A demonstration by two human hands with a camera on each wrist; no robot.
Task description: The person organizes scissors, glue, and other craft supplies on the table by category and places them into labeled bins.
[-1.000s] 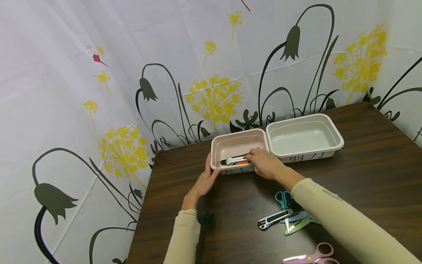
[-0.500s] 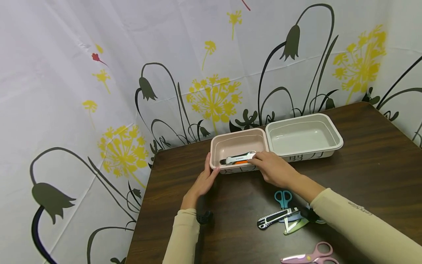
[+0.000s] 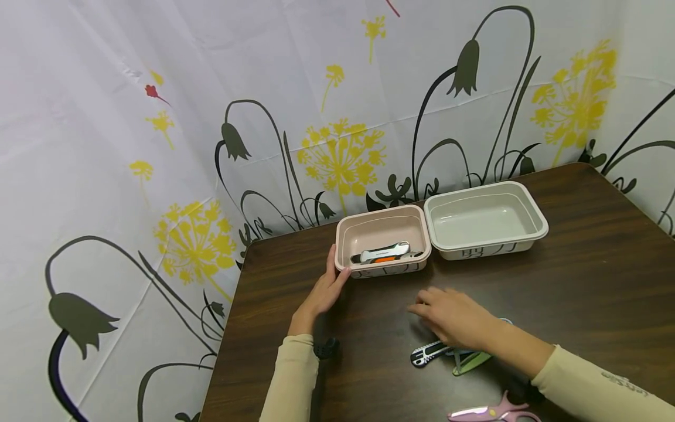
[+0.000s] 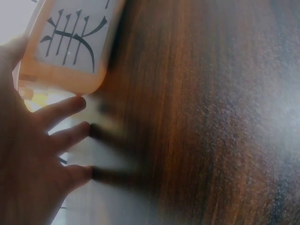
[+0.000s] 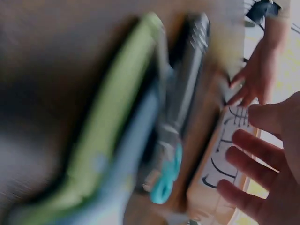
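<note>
Rested the left hand (image 3: 321, 292) against the near-left corner of the pink bin (image 3: 381, 214), with fingers straight along the outer side and thumb at the rim, probably to steady the bin against sliding. Seemed to brace rather than grip, judging by the spread fingers in the left wrist view. Held nothing in the right hand (image 3: 456, 316), loosely opened above the cutting tools on the table (image 3: 369, 357). Found there, bunched and overlapping, a black-and-white box cutter (image 3: 423, 355), a green tool (image 3: 467, 364), a blue tool (image 5: 143, 124) and teal handles (image 5: 161, 188), perhaps heaped together for easy reach; too blurred to tell exact contacts. Spotted pink scissors (image 3: 482, 414) apart, nearer the body.

Saw the pink bin set end to end with a pale green bin (image 3: 498, 250), touching or nearly so, likely pushed far back to leave working room. Noted inside the pink bin a white tool (image 3: 384, 252) lying lengthwise near the close wall, with an orange-and-grey tool (image 3: 384, 259) just beside it, too hidden to name. Noticed dark lettering on both fronts, facing the person
</note>
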